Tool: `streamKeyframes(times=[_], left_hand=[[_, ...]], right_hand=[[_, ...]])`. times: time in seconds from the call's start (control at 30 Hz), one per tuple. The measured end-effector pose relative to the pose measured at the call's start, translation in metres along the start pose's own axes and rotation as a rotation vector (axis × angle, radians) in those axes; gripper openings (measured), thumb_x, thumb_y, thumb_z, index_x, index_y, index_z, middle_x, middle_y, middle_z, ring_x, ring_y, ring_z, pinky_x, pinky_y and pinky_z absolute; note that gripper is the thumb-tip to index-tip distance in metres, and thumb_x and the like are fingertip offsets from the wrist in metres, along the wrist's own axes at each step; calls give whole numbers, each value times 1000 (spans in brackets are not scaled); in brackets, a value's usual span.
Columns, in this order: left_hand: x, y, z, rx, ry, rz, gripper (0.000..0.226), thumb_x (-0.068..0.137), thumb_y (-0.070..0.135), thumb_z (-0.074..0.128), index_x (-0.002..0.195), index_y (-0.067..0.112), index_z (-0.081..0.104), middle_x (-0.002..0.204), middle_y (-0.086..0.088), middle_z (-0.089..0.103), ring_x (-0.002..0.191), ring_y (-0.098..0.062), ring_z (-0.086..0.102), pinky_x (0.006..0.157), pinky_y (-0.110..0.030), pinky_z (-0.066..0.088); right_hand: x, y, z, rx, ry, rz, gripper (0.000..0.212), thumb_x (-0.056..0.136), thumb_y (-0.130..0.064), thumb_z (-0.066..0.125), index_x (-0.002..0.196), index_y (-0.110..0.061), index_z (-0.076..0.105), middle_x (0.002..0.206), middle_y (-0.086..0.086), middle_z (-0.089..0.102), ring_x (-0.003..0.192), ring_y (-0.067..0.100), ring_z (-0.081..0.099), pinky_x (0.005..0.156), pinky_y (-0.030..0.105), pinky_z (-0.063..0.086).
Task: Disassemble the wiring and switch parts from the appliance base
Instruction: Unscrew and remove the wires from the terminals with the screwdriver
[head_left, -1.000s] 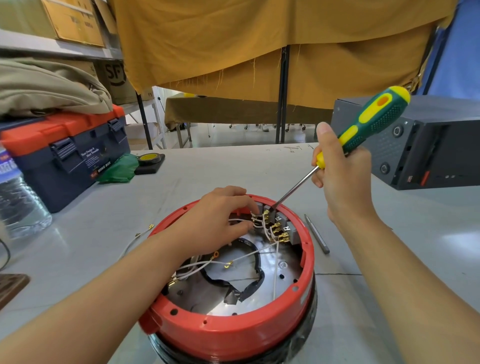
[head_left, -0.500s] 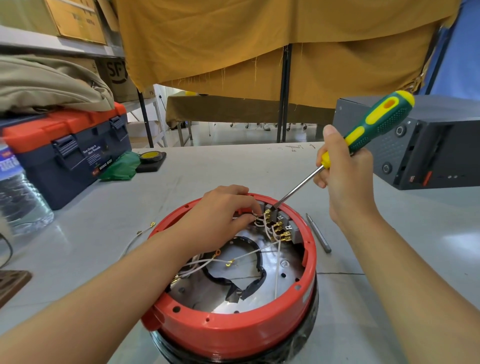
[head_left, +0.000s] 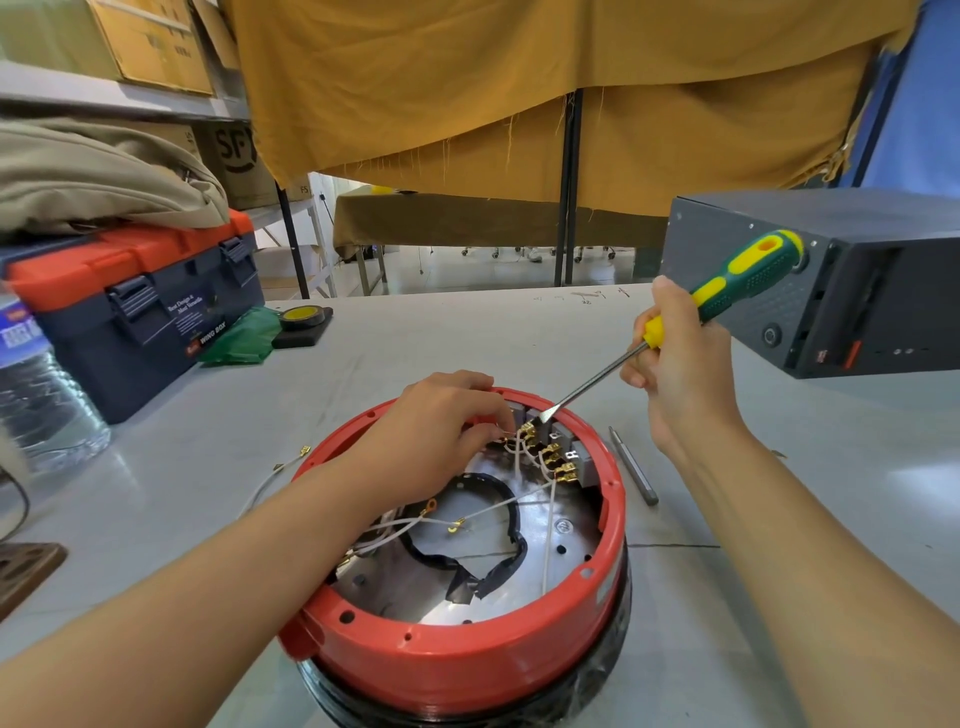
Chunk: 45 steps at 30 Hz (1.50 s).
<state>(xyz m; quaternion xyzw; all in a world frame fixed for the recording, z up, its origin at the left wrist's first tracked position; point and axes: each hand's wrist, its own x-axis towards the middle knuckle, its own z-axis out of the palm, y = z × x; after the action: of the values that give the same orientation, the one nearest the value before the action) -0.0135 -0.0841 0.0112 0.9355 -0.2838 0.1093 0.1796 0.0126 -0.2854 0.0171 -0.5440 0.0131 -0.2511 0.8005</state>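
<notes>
Round red plastic appliance base (head_left: 457, 660) sits at lower centre of the frame. Left hand (head_left: 441, 431) pinches a white wire with brass terminal (head_left: 511, 434) at the grey switch block (head_left: 569, 447), likely steadying it. Right hand (head_left: 685, 374) grips the green-and-yellow flathead screwdriver (head_left: 727, 291), its tip at the block, probably to pry connectors loose. Blue-and-orange toolbox (head_left: 145, 312), left of frame, reads "WING BOX"; the cardboard box (head_left: 239, 156) above it reads "SF".

Our two hands, both forearms bare and reaching forward.
Our left hand (head_left: 436, 431): palm down, fingertips curled and pinching. Our right hand (head_left: 680, 364): raised, wrist bent, fingers wrapped in a grip, thumb pointing up.
</notes>
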Motion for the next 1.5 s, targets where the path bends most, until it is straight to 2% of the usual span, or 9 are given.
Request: streamKeyframes(times=[0.43,0.53,0.63,0.7,0.8,0.97,1.1,1.33,1.5], left_hand=[[1,-4,2,-64,47,18,14,91,20,59,96,25,71,131,-2,55,130,-11,42,101,-24,34],[1,-5,1,-87,64,27,12,89,18,61,96,24,69,120,1,62,119,-12,51,95,-23,38],[1,-5,1,-103,82,16,11,86,17,63,97,20,63,103,4,62,95,-12,56,81,-22,44],[1,-5,0,-80,113,-14,14,86,19,63,100,20,60,102,7,57,88,-9,52,73,-9,38],[3,-7,-2,7,135,-64,21,87,23,60,108,19,57,103,5,53,87,-9,45,67,-13,29],[3,-8,-16,125,58,-160,33,89,32,54,120,23,57,112,2,61,100,-17,52,85,-26,40],[-3,-6,-14,266,-81,-141,40,90,40,46,126,25,53,112,4,60,105,-23,51,93,-37,43],[1,-7,-9,232,-102,-90,54,89,38,48,141,28,38,129,5,49,114,-24,41,97,-28,32],[8,-10,-11,235,-127,-114,53,87,44,51,137,29,40,133,4,44,116,-22,39,96,-34,39]], right_hand=[[-3,-3,4,60,57,16,40,93,-43,54,64,-16,47,48,-10,47,35,4,35,40,19,34],[-7,-1,8,-11,22,-1,43,92,-48,52,66,-14,53,48,-10,50,37,4,40,42,19,39],[-9,-2,8,-70,-44,-30,44,92,-49,51,66,-14,57,40,-11,42,38,4,40,43,16,42],[-9,-2,7,-74,-94,-23,42,93,-48,52,67,-15,58,41,-11,40,39,3,40,45,16,43],[-9,-3,6,-66,-162,-6,35,92,-43,56,69,-16,59,47,-8,42,42,5,39,48,18,44],[-8,-4,5,-32,-228,53,25,92,-27,60,73,-10,62,52,-3,46,46,8,40,46,22,42],[-9,-5,4,-92,-200,-49,25,91,-21,60,68,-14,54,47,-5,47,39,7,39,39,21,35],[-11,-10,4,-162,-127,-219,39,87,-35,63,49,-30,58,42,-8,48,38,7,45,37,15,32],[-12,-14,3,-151,-96,-279,29,90,-27,61,62,-26,53,45,-11,49,40,6,46,43,17,37]])
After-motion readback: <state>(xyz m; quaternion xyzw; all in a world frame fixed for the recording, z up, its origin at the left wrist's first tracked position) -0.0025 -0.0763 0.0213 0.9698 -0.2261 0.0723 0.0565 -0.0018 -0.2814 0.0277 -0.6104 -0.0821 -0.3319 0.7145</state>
